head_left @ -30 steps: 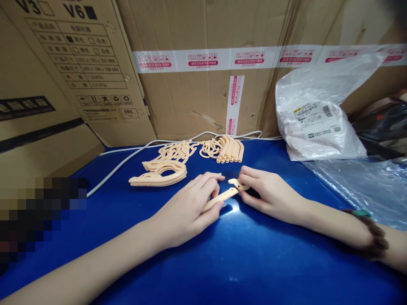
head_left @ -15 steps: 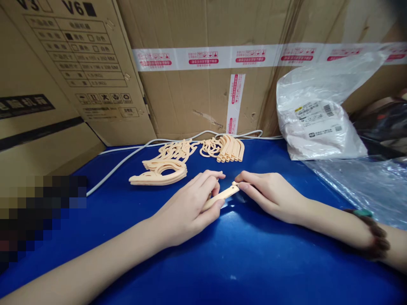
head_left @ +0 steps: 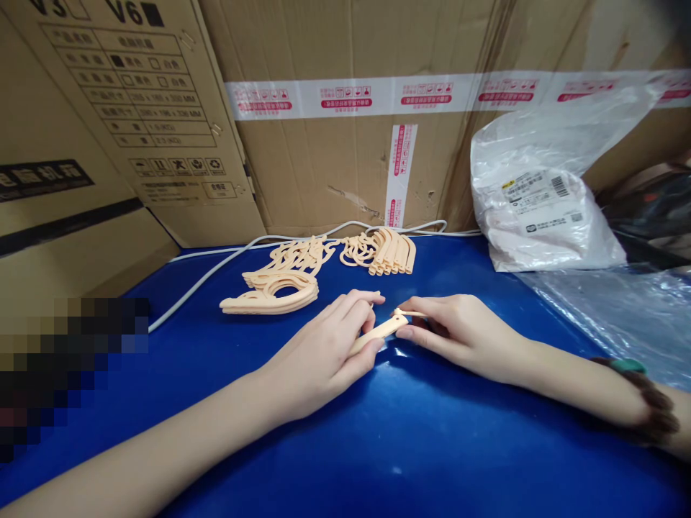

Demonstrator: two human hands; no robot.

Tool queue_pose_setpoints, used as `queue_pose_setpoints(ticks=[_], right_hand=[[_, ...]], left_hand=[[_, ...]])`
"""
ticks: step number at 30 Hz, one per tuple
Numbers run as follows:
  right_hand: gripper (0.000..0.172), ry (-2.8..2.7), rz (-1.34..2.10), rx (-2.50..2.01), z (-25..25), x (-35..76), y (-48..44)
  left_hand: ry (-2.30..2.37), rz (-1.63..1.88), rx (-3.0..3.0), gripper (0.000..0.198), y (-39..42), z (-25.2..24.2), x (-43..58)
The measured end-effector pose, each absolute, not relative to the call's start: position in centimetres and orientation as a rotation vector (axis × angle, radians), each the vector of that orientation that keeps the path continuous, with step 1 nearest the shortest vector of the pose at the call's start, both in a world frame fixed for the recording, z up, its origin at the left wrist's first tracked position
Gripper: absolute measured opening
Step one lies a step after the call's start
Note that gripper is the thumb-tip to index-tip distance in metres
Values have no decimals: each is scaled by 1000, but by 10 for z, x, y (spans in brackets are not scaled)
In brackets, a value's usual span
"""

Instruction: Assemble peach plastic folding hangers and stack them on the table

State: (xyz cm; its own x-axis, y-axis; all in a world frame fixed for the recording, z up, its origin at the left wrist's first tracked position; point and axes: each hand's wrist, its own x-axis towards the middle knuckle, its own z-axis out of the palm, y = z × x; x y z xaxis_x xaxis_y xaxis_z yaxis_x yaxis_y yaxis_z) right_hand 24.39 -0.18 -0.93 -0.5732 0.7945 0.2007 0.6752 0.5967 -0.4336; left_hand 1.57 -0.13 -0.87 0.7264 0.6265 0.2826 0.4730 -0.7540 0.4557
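My left hand (head_left: 324,352) is closed round a peach plastic arm piece (head_left: 381,331), thumb underneath and fingers curled on top. My right hand (head_left: 458,327) pinches a small peach plastic piece (head_left: 402,314) against the tip of that arm, so the two parts meet between my hands just above the blue tabletop (head_left: 410,439). Behind my left hand lies a flat stack of peach curved hanger parts (head_left: 273,296). Farther back sits a row of peach pieces on edge (head_left: 391,253) beside loose hook parts (head_left: 302,253).
Cardboard boxes (head_left: 345,144) wall off the back and left. A white cable (head_left: 216,270) runs along the table's far edge. A white plastic bag with labels (head_left: 540,208) and clear plastic sheeting (head_left: 615,316) lie at the right. A blurred patch covers the lower left.
My right hand has pressed its small piece against the end of the arm piece and turned slightly. The left hand has stayed almost still.
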Motion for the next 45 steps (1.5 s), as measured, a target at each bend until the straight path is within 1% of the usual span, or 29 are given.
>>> queue_pose_setpoints(ticks=[4,13,17,21,26,29,37,45], right_hand=[[33,-2447,520,-1157,-7,244,-3],[35,-2459,555,-1184,-4,242,-4],[33,-2442,654,-1096,-4,243,-4],[28,-2423,718,-992,-5,244,-5],[32,-2479,558,-970,-6,245,-6],[35,-2514,495,-987,-6,245,-7],[36,-2562,334,-964,-8,247,-8],[41,-2654,24,-946,-11,250,-7]], left_hand=[[853,610,2578,5,-1,-9,15],[870,634,2566,6,-3,-11,14],[859,621,2590,6,-3,-10,14],[821,557,2685,16,-3,-10,13],[788,530,2744,24,-4,-9,13],[785,534,2748,24,-4,-9,14],[758,524,2732,26,-4,-7,12],[760,494,2721,27,-4,-7,14]])
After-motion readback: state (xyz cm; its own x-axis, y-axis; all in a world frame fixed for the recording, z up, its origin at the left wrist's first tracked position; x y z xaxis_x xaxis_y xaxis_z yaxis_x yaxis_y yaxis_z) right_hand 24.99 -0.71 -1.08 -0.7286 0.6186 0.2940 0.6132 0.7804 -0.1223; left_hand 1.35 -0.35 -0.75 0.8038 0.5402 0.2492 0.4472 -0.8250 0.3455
